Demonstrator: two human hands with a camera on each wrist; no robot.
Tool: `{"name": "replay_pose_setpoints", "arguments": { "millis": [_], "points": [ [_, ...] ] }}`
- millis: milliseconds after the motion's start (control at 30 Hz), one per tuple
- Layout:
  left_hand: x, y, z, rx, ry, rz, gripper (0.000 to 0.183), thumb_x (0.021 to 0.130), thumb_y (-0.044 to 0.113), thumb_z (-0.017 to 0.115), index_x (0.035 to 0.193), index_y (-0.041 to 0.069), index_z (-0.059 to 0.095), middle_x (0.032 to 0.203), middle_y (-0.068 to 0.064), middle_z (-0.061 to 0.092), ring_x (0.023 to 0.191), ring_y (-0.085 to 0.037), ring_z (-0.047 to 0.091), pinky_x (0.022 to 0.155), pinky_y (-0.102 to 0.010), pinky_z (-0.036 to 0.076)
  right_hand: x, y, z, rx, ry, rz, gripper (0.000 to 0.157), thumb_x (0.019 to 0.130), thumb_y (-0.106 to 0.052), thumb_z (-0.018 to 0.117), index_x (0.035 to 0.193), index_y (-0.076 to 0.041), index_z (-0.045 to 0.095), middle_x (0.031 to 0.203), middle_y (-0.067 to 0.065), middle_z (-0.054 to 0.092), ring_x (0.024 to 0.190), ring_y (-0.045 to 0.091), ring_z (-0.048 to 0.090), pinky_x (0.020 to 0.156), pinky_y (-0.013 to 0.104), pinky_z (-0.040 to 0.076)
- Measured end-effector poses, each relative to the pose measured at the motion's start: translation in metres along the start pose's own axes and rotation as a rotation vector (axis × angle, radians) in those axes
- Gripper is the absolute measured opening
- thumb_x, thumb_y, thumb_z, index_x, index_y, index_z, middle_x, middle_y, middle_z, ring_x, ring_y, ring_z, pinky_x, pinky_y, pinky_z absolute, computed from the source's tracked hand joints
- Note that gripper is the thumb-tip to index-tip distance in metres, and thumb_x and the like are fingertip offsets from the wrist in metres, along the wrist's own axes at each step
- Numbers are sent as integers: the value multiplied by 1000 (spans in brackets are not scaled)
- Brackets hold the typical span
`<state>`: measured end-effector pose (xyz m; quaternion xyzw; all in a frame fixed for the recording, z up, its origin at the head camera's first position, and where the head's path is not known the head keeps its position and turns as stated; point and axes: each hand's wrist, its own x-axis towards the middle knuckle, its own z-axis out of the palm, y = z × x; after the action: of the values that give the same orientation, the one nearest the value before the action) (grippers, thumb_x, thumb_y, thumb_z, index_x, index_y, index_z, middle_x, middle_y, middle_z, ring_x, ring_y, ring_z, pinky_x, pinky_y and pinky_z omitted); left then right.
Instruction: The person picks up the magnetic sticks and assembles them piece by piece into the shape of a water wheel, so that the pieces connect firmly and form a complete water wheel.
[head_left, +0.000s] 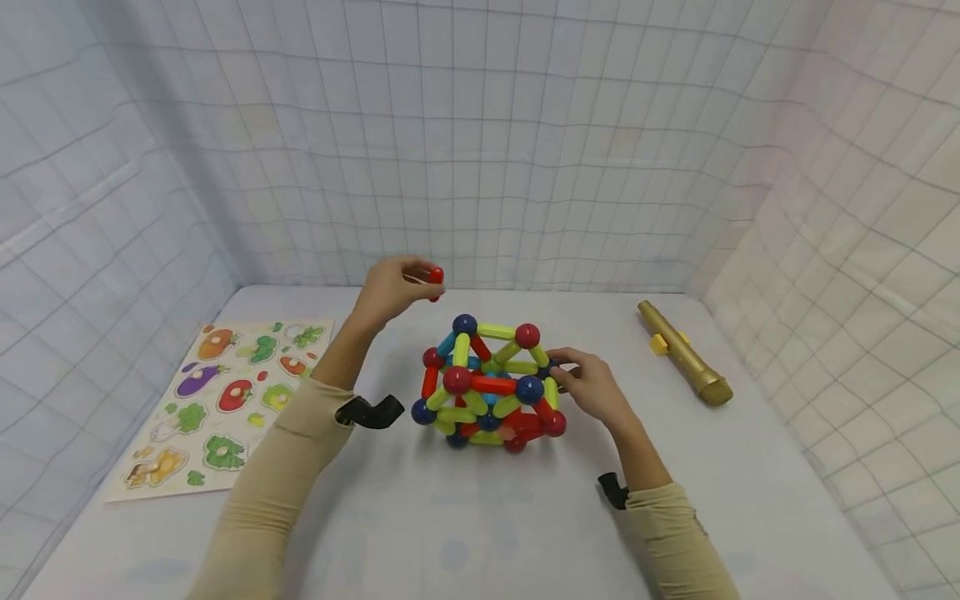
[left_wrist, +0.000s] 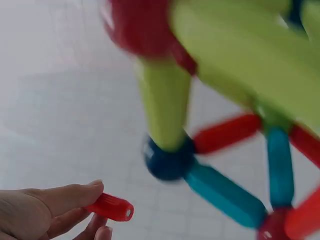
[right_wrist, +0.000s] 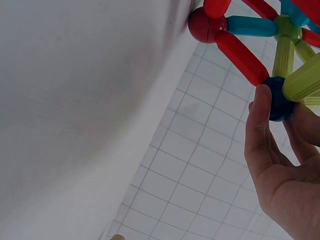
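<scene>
A frame of magnetic rods and balls (head_left: 492, 384) in red, blue, yellow-green and teal stands at the middle of the table. Up and to its left, apart from it, my left hand (head_left: 393, 287) pinches a short red magnetic rod (left_wrist: 112, 206) between thumb and fingers. One white-tipped end of that rod points out past the fingertips. At the frame's right side, my right hand (head_left: 592, 387) holds a dark blue ball (right_wrist: 281, 102) by thumb and fingertips. Several rods join that ball. Parts of the frame's far side are hidden behind nearer rods.
A sheet of vegetable stickers (head_left: 202, 408) lies on the left of the white table (head_left: 465, 517). To the right lies a gold toy microphone (head_left: 686, 354) with yellow parts. Grid-patterned cloth walls (head_left: 510, 167) enclose the back and both sides.
</scene>
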<state>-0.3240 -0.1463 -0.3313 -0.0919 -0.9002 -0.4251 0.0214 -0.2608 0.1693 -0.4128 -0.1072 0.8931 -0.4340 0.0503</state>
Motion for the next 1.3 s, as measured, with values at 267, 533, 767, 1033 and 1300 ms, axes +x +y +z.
{"name": "replay_pose_setpoints", "arguments": {
  "millis": [267,533,767,1033,1300],
  "points": [
    [-55,97,32,156,-171,214,43,86,39,73,120,13,69,104,-5,75,96,-20,70,81,-35,57,1,3,-9,-8,18,14,34,99,-13,56,132,-6,57,128,19,61,96,28,71,88,42,57],
    [-60,110,64,232,-244,196,38,86,37,72,114,11,72,95,-2,77,85,-17,69,82,-34,54,2,2,-7,3,17,32,34,99,-15,56,132,-8,58,127,17,61,92,25,71,85,39,58],
    [-44,103,64,149,-424,105,33,91,40,65,101,11,77,80,-1,72,81,-23,66,66,-25,55,2,1,-4,-1,14,24,34,99,-14,56,132,-9,58,127,17,61,94,27,71,87,41,57],
    [-29,99,71,256,-501,38,39,93,42,61,89,5,75,72,-6,73,78,-28,71,67,-33,55,4,0,-2,7,21,20,34,99,-14,56,132,-8,58,128,18,61,96,28,70,86,40,58],
    [-27,94,76,369,-488,40,38,94,43,56,83,8,67,68,-2,66,72,-24,68,62,-27,54,4,-3,1,1,19,19,34,98,-14,57,132,-8,58,128,18,61,94,25,70,85,38,58]
  ]
}}
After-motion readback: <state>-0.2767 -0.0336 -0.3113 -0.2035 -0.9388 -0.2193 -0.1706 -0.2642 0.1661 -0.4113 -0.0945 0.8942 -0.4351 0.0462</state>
